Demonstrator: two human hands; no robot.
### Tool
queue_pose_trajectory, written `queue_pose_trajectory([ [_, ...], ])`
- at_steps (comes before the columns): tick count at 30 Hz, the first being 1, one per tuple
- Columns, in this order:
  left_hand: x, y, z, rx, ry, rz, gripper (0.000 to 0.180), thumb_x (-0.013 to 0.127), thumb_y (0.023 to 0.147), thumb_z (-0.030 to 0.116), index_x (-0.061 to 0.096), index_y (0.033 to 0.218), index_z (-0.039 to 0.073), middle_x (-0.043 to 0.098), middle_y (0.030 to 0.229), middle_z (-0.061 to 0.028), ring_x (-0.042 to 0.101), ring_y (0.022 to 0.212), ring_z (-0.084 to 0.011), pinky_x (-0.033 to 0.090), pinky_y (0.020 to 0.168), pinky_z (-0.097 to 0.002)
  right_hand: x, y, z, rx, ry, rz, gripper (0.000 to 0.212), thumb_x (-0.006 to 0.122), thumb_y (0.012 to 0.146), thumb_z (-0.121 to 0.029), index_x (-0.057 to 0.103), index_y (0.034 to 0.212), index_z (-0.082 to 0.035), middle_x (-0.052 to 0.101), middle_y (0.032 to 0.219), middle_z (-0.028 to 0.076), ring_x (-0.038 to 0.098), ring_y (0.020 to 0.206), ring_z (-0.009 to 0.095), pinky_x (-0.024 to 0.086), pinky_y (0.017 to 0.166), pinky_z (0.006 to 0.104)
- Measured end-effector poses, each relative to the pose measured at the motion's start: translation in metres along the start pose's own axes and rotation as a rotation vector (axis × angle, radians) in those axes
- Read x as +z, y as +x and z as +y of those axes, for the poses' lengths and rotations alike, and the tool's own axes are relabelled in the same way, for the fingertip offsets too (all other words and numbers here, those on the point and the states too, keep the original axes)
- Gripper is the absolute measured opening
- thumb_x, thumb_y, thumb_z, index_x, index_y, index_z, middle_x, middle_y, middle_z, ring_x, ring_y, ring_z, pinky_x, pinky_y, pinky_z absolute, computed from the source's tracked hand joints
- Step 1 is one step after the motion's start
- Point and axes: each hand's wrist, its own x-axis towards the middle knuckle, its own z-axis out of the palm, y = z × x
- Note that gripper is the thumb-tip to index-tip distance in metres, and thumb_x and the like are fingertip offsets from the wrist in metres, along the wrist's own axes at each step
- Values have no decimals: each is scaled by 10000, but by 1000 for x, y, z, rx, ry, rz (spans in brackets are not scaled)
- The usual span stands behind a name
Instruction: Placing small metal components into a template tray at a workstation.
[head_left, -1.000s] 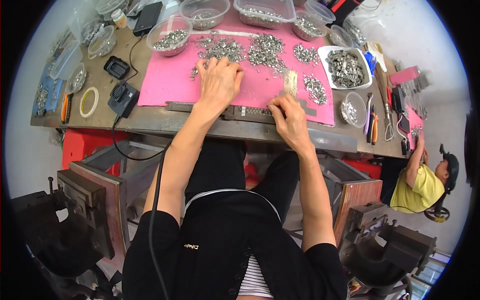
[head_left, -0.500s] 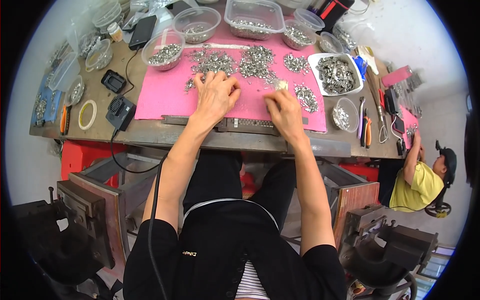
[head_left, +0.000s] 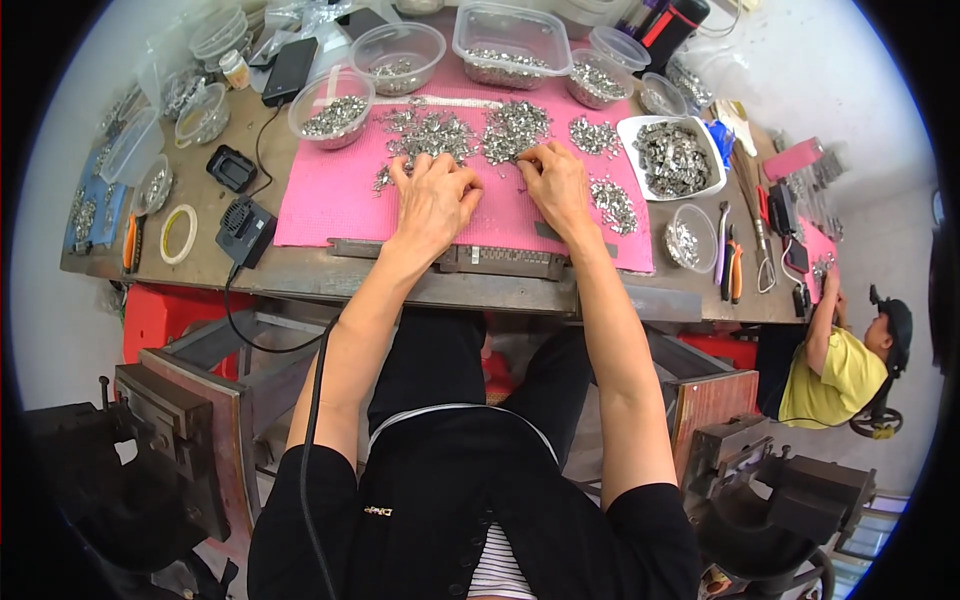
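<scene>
Small shiny metal pieces lie in loose heaps on a pink textured mat [head_left: 320,205]. My left hand [head_left: 436,205] is over the near side of the left heap [head_left: 440,135], fingers bent down, with thumb and forefinger drawn together; what is between them is too small to make out. At the near edge of the middle heap [head_left: 515,128], my right hand [head_left: 560,190] has its fingertips pinched together, their contents hidden. Below both hands, a long dark metal fixture [head_left: 505,262] with a row of small slots runs along the table's front edge.
Clear plastic tubs [head_left: 332,115] of metal pieces stand behind the heaps. A white tray [head_left: 675,160] and a small round tub [head_left: 690,240] are at the right, beside pliers [head_left: 735,268]. A black charger [head_left: 245,225] and tape roll [head_left: 178,234] lie left. Another person [head_left: 835,370] sits far right.
My right hand has moved left and forward, from above the mat near the right heap to the middle heap. My left hand stays nearly in place. The view has shifted slightly.
</scene>
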Motion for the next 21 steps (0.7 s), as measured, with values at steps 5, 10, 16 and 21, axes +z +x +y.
queue_pose_trajectory([
  [5, 2, 0, 0, 28, -3, 21, 61, 781, 799, 195, 767, 841, 154, 607, 867, -32, 558, 940, -245, 299, 991, -566, -3, 6, 3, 25, -9, -83, 123, 717, 842, -170, 752, 914, -76, 692, 885, 113, 668, 874, 308, 472, 806, 441],
  [10, -1, 4, 3, 5, 32, -26, 87, 775, 832, 208, 763, 894, 148, 594, 845, -25, 568, 938, -229, 276, 1054, -572, -9, 23, -2, 65, 12, -267, 159, 665, 803, -155, 736, 890, -41, 725, 907, 172, 686, 827, 337, 472, 806, 465],
  [16, -6, -4, 16, 91, -53, -25, 97, 747, 854, 184, 730, 915, 110, 615, 859, -23, 579, 929, -223, 268, 1072, -585, -21, 5, -4, -39, 10, -146, 150, 673, 824, -171, 706, 853, -28, 719, 880, 158, 686, 819, 324, 456, 769, 466],
  [21, -13, -32, 44, 190, -262, -39, 94, 745, 824, 140, 694, 897, 112, 620, 867, -26, 606, 927, -236, 330, 1060, -537, -70, -54, -25, -40, 290, -135, 126, 711, 827, -63, 668, 909, 23, 682, 831, 153, 686, 761, 291, 545, 697, 385],
])
